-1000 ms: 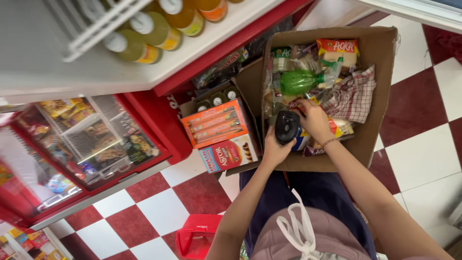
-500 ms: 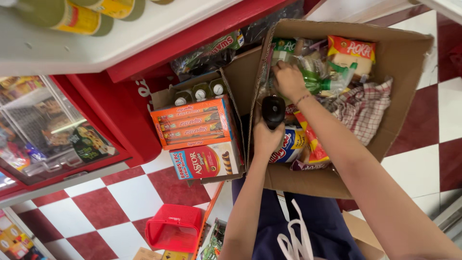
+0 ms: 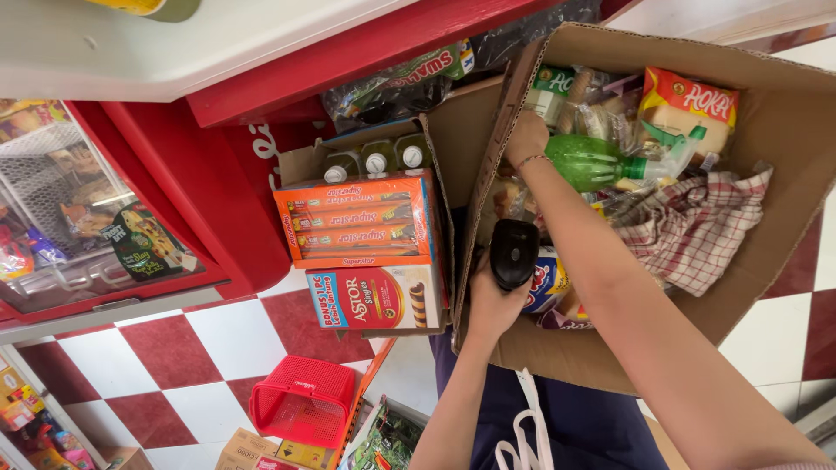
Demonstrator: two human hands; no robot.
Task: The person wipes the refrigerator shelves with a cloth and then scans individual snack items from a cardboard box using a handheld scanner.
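Note:
My left hand [image 3: 490, 306] grips a black handheld scanner [image 3: 514, 252] at the near left side of an open cardboard box [image 3: 784, 104]. My right hand [image 3: 526, 136], a thin bracelet on its wrist, reaches deep into the box's far left corner among wrapped snack packets. Its fingers are hidden there, so what they hold does not show. A green plastic bottle [image 3: 601, 162] lies on its side just right of that wrist. A checked cloth [image 3: 697, 228] covers part of the contents.
Left of the big box stands a smaller carton with an orange wafer box [image 3: 353, 218], a red biscuit box [image 3: 374, 298] and small white-capped bottles [image 3: 374, 162]. A red display cabinet [image 3: 200, 183] stands further left. A red basket [image 3: 303, 402] sits on the checked floor.
The view has closed in on the box. My right hand pushed further up into the far left corner. The scanner hand stayed at the box's near side.

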